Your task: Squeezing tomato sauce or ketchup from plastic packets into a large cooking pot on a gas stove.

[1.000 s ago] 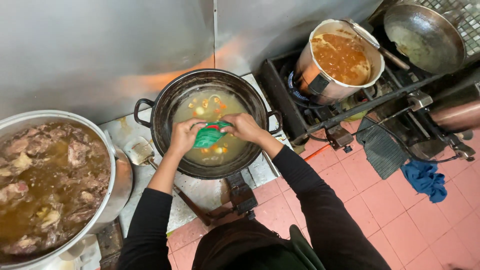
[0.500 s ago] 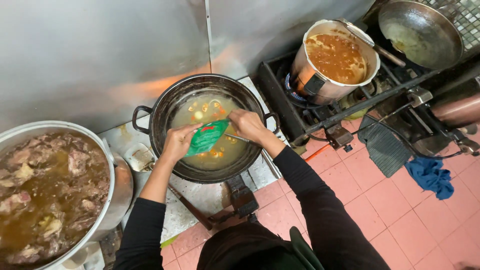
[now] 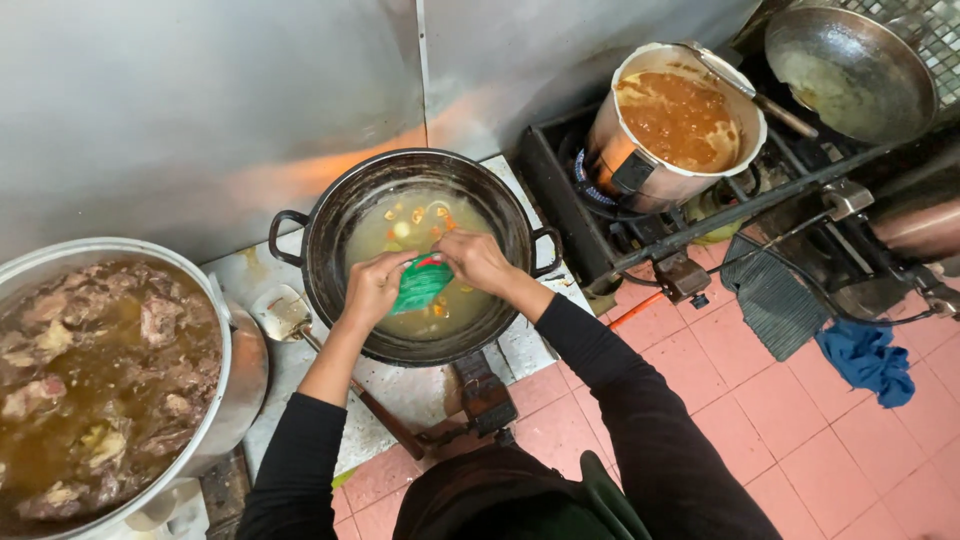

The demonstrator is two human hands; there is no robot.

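My left hand (image 3: 372, 288) and my right hand (image 3: 476, 260) both pinch a small green sachet (image 3: 421, 283) with a red top edge. The sachet hangs over a black two-handled wok (image 3: 330, 225) that holds pale yellowish broth with bits of vegetable. The left hand grips the sachet's lower left side, the right hand its upper right corner. Both arms wear long black sleeves.
A large steel pot of meat in brown broth (image 3: 95, 370) stands at the left. A ladle (image 3: 285, 315) lies beside the wok. On the gas burner at the right are a pot of orange-brown stew (image 3: 680, 120) and a wok (image 3: 850, 70). A blue cloth (image 3: 868, 358) lies on the pink tiled floor.
The view has shifted slightly. Both hands stay on the sachet over the wok, with the right hand drawn a little closer to the sachet's top.
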